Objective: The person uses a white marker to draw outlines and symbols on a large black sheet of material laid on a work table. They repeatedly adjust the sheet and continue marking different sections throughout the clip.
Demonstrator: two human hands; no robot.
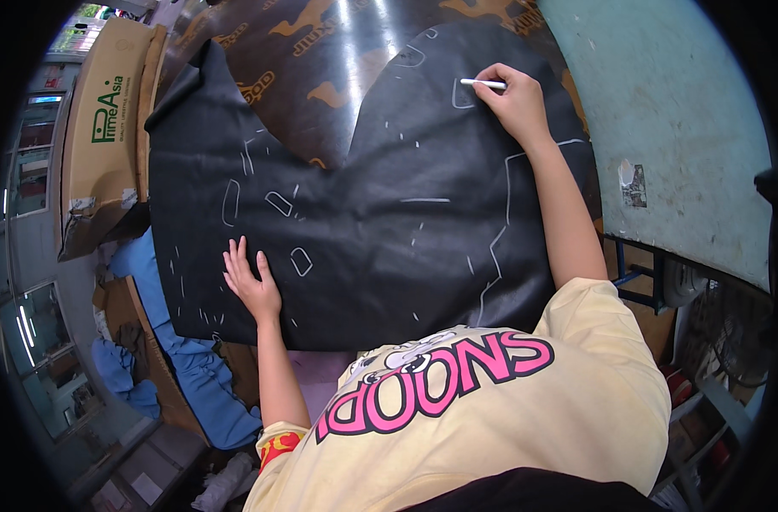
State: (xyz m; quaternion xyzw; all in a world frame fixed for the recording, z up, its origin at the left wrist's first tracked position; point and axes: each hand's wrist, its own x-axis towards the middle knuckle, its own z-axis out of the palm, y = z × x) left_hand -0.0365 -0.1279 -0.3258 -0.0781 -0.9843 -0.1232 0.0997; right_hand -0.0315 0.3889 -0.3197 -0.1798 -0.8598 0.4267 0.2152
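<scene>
A large black leather hide (363, 239) lies spread over the table in front of me, bearing several white outlines, dashes and a long jagged line down its right side. Toward the far right of the hide, my right hand (515, 98) pinches a slim white marking pen (484, 84). The pen's tip is at a partly drawn white outline (463, 96). My left hand (252, 280) rests flat on the hide at the near left, fingers spread, holding nothing. Small closed outlines lie just beyond and beside it.
Beyond the hide shows the dark, shiny printed tabletop (320, 51). A cardboard box (107, 128) stands at the left, with blue cloth (209, 392) hanging below it. Along the right is a pale green board (662, 111), with a blue metal frame (641, 277) under its edge.
</scene>
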